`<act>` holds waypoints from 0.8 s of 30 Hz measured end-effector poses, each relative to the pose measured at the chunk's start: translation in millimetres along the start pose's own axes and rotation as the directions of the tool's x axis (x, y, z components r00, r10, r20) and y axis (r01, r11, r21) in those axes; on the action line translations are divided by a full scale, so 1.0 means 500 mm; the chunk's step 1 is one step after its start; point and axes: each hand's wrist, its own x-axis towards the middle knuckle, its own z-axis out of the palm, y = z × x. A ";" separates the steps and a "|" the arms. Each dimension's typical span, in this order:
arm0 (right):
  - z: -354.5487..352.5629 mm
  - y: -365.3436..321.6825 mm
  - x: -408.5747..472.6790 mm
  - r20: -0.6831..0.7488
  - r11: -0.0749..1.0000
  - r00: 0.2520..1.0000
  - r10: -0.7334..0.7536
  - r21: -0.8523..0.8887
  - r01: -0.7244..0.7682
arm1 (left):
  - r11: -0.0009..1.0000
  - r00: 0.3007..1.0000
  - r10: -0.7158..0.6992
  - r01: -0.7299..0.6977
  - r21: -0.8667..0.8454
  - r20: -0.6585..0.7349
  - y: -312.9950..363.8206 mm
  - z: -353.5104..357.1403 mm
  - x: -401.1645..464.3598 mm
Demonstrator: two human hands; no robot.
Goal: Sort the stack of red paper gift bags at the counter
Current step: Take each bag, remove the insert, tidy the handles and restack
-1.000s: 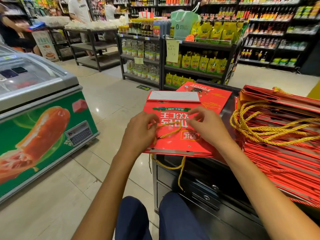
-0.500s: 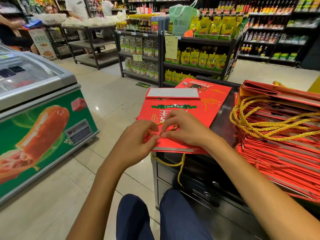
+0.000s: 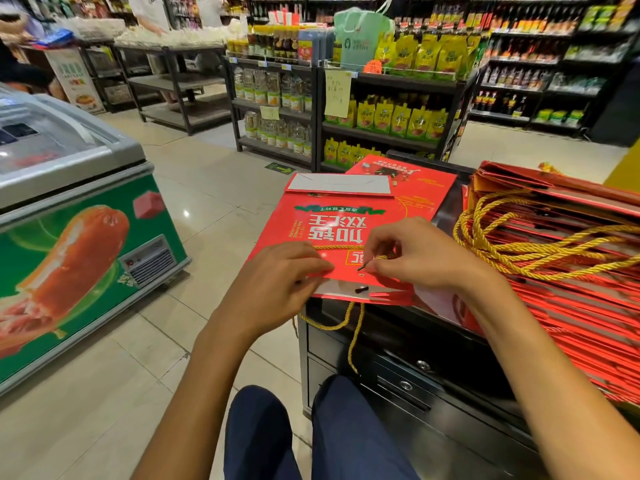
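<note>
Most bags remain unsorted: large stack [image 3: 568, 271] on desk [image 3: 433, 368], right. Two bags lie flat ahead; top bag [image 3: 332, 233] is being worked. Left hand [image 3: 277, 282] presses its near edge, fingers curled. Right hand [image 3: 415, 254] fingers pinch gold cord [image 3: 341, 247].

Bag stack [image 3: 568, 271] close right; open floor [image 3: 214, 209] left.

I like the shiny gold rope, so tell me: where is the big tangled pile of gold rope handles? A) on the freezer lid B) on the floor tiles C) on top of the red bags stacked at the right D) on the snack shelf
C: the gold rope handles lie in loops on the stack of red bags at the right of the counter.
</note>
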 end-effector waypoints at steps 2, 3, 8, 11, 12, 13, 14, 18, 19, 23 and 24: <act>-0.009 -0.004 0.000 0.043 0.999 0.999 -0.009 -0.034 0.010 | 1.000 1.000 -0.007 0.007 0.013 0.002 -0.008 -0.002 -0.004; -0.011 -0.007 0.001 0.061 0.998 0.998 -0.022 -0.051 0.025 | 1.000 1.000 -0.015 0.015 0.013 0.005 -0.011 -0.004 -0.006; -0.014 -0.025 0.008 0.106 0.991 0.993 -0.049 -0.117 0.062 | 0.998 0.998 -0.057 0.057 0.007 0.012 -0.012 -0.006 -0.011; -0.014 -0.028 0.013 0.121 0.983 0.990 -0.079 -0.154 0.097 | 0.996 0.996 -0.090 0.090 0.009 0.011 -0.010 -0.009 -0.012; -0.016 -0.029 0.014 0.123 0.980 0.988 -0.090 -0.165 0.110 | 0.995 0.995 -0.099 0.099 0.010 0.009 -0.009 -0.010 -0.012; -0.017 -0.032 0.015 0.122 0.976 0.987 -0.104 -0.177 0.125 | 0.994 0.995 -0.104 0.104 0.012 0.006 -0.008 -0.011 -0.012; -0.019 -0.035 0.015 0.116 0.971 0.986 -0.123 -0.193 0.144 | 0.994 0.994 -0.106 0.106 0.014 0.004 -0.007 -0.012 -0.012; -0.026 -0.046 0.016 0.096 0.936 0.976 -0.198 -0.277 0.217 | 0.994 0.995 -0.103 0.104 0.020 -0.015 -0.007 -0.017 -0.010; -0.026 -0.046 0.017 0.092 0.930 0.973 -0.210 -0.289 0.228 | 0.994 0.995 -0.102 0.103 0.026 -0.021 -0.007 -0.018 -0.009; -0.030 -0.052 0.020 0.085 0.905 0.968 -0.236 -0.343 0.251 | 0.995 0.994 -0.088 0.091 0.045 -0.057 -0.007 -0.020 -0.005; -0.031 -0.055 0.021 0.092 0.899 0.964 -0.249 -0.349 0.265 | 0.995 0.994 -0.086 0.090 0.051 -0.063 -0.007 -0.021 -0.003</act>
